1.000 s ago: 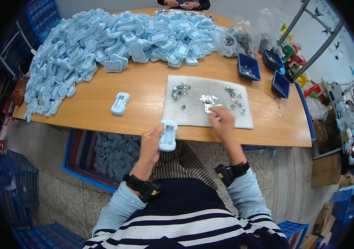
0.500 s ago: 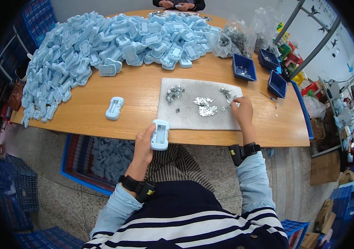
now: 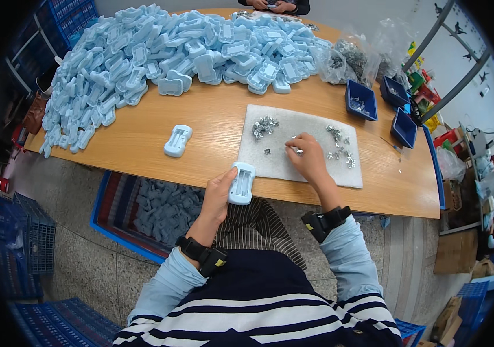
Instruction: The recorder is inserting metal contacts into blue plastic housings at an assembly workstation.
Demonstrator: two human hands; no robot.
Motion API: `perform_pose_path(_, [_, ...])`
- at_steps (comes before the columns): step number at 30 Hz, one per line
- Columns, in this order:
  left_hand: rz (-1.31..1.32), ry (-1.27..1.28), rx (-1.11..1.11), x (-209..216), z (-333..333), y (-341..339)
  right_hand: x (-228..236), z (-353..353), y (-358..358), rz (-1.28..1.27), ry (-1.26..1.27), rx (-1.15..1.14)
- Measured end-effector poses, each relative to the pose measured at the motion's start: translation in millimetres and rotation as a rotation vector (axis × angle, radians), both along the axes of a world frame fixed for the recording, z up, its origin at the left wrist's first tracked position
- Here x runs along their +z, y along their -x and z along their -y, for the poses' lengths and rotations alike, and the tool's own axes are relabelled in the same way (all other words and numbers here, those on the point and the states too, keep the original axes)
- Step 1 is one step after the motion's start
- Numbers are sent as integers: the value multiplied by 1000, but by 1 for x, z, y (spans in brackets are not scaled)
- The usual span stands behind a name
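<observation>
My left hand (image 3: 218,195) is closed around a light-blue plastic casing (image 3: 242,184), held upright at the table's front edge with its battery compartment facing up. Over the pale felt mat (image 3: 273,165), my right hand (image 3: 309,159) has its fingertips pinched together at the middle heap of small silvery metal pieces, mostly covered by the hand. Whatever the fingertips hold is too small to make out. A heap of metal pieces (image 3: 265,127) lies at the mat's far left, and looser pieces (image 3: 334,134) are scattered at its right. Another blue casing (image 3: 178,141) rests alone on the table, left of the mat.
A large pile of blue casings (image 3: 201,55) covers the table's far left. Dark-blue bins (image 3: 361,100) and clear bags of metal parts (image 3: 354,55) stand at the far right. Below the table edge, a crate (image 3: 98,202) holds more casings. A co-worker's hands (image 3: 281,6) show at the far side.
My right hand has moved left, from the pieces at the mat's right side to the middle heap. My left hand still holds the casing. The whole view has shifted slightly.
</observation>
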State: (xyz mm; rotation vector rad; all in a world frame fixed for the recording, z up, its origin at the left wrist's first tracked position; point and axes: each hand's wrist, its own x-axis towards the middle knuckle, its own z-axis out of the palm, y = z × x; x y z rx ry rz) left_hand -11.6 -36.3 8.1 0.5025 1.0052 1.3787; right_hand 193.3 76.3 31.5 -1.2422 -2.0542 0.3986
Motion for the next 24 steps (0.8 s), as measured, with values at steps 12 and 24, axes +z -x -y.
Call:
perform_pose_path(12, [-29,-15,-33,0,0,0,-8,2,16,99,-1,35])
perform_pose_path(24, [-27,-2,-22,-2,-1,-1,1,-26,-33,-4,18,-123])
